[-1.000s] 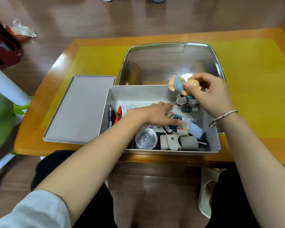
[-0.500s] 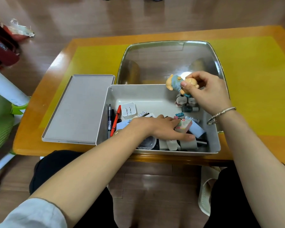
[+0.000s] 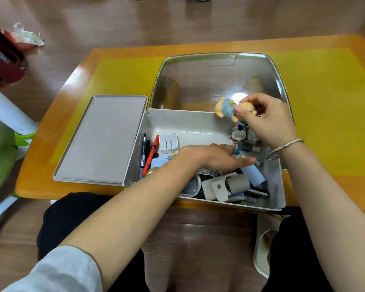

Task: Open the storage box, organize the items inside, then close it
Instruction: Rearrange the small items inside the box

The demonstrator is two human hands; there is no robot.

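The white storage box (image 3: 188, 121) stands open on the table, its clear lid (image 3: 215, 81) tipped back behind it. My right hand (image 3: 270, 121) pinches a small figurine in blue clothes (image 3: 226, 107) above the box's far right corner. Inside the box my left hand (image 3: 211, 157) lies flat over the jumble, fingers stretched out to the right. Whether anything is under its palm is hidden. A white charger (image 3: 168, 143), a red pen (image 3: 151, 154) and black pens (image 3: 144, 150) lie at the left. A grey roll (image 3: 237, 183) sits near the front.
A grey tray (image 3: 101, 140) lies on the table, touching the box's left side. In the box's right part are another small figurine (image 3: 237, 135), a small bottle (image 3: 249, 148) and a pale blue card (image 3: 252, 173). A green chair (image 3: 0, 157) stands at the left.
My left hand has slid from the front of the box toward the middle right and flattened out; the pink block it touched is out of sight. My right hand keeps the figurine, barely moved.
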